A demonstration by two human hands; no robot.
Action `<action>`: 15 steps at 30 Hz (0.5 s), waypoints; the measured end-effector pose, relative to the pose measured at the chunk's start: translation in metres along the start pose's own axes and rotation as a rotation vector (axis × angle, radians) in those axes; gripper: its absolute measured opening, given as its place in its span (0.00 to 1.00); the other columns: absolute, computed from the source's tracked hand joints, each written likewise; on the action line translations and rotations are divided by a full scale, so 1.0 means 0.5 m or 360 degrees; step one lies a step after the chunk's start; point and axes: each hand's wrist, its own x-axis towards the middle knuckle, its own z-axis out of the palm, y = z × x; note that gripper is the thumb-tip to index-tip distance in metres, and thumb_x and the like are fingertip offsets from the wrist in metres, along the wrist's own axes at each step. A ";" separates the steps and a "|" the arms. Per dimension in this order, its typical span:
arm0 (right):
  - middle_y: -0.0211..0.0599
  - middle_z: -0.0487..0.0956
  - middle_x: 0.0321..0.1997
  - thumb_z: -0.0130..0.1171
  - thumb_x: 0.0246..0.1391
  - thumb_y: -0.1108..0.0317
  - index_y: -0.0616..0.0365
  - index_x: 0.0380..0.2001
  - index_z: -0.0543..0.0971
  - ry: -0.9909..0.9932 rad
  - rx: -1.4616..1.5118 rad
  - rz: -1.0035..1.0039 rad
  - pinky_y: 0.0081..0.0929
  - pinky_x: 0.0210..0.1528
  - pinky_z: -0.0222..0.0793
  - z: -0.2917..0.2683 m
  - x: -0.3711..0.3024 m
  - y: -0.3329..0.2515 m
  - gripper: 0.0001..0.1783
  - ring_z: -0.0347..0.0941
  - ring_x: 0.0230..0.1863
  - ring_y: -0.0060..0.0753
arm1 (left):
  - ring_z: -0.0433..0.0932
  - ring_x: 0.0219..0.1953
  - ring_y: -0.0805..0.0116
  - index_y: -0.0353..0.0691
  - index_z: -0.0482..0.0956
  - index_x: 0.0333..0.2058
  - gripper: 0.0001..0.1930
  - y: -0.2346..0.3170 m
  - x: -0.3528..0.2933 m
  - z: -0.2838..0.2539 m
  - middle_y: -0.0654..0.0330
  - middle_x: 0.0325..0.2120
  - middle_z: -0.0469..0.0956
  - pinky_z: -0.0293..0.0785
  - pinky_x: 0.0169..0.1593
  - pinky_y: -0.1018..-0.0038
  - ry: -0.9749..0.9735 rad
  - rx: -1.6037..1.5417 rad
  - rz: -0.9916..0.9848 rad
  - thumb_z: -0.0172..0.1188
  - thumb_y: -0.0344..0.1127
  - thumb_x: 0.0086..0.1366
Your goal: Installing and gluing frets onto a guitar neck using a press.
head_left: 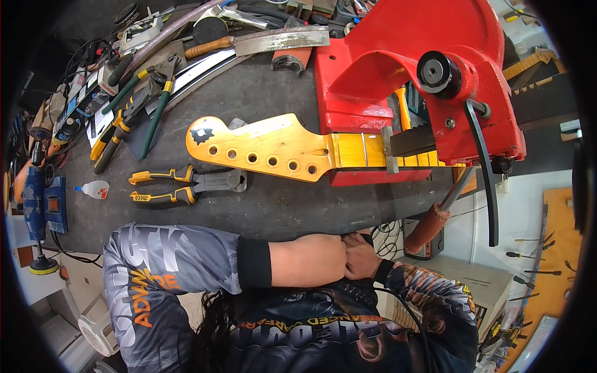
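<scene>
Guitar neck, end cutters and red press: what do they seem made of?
Guitar neck: wood, probably lacquered, given the faint grain and glossy glare on the amber headstock.
End cutters: grey metal head, likely steel, from its dull sheen; the yellow-and-black grips look like moulded plastic or rubber.
Red press: probably painted metal, judging by its smooth, even red coat.

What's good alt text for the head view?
A guitar neck with six bare tuner holes sits in a red arbor press, headstock pointing left over a dark workbench. Yellow-and-black end-cutting pliers lie just below the headstock, with other hand tools crowding the upper left. The right hand meets the left forearm near the bench's front edge.
</scene>
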 end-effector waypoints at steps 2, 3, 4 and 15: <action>0.45 0.83 0.64 0.68 0.55 0.58 0.59 0.54 0.87 0.0016 -0.0007 -0.0010 0.55 0.78 0.62 0.000 0.000 0.000 0.25 0.75 0.68 0.53 | 0.89 0.38 0.50 0.42 0.94 0.31 0.10 0.000 0.000 -0.001 0.52 0.30 0.90 0.83 0.41 0.58 -0.0005 0.0006 0.0003 0.67 0.38 0.62; 0.45 0.82 0.65 0.68 0.55 0.58 0.59 0.54 0.87 0.0018 0.0000 -0.0009 0.55 0.78 0.62 0.001 0.000 0.001 0.25 0.75 0.68 0.53 | 0.89 0.37 0.50 0.41 0.94 0.31 0.10 -0.001 0.000 -0.003 0.52 0.30 0.90 0.83 0.41 0.58 -0.0009 0.0008 0.0007 0.67 0.38 0.62; 0.45 0.82 0.65 0.68 0.55 0.58 0.59 0.54 0.87 0.0021 0.0007 -0.0007 0.55 0.78 0.62 0.002 0.000 0.001 0.26 0.75 0.69 0.53 | 0.89 0.37 0.50 0.41 0.94 0.31 0.10 -0.001 0.000 -0.003 0.52 0.30 0.90 0.83 0.41 0.58 -0.0014 0.0010 0.0010 0.67 0.38 0.62; 0.45 0.82 0.65 0.68 0.54 0.58 0.59 0.52 0.88 -0.0031 0.0024 0.0017 0.55 0.80 0.60 0.003 -0.002 0.001 0.24 0.75 0.70 0.53 | 0.89 0.37 0.50 0.41 0.94 0.31 0.10 0.000 0.000 -0.003 0.52 0.30 0.90 0.83 0.41 0.57 -0.0026 0.0014 -0.0007 0.67 0.38 0.62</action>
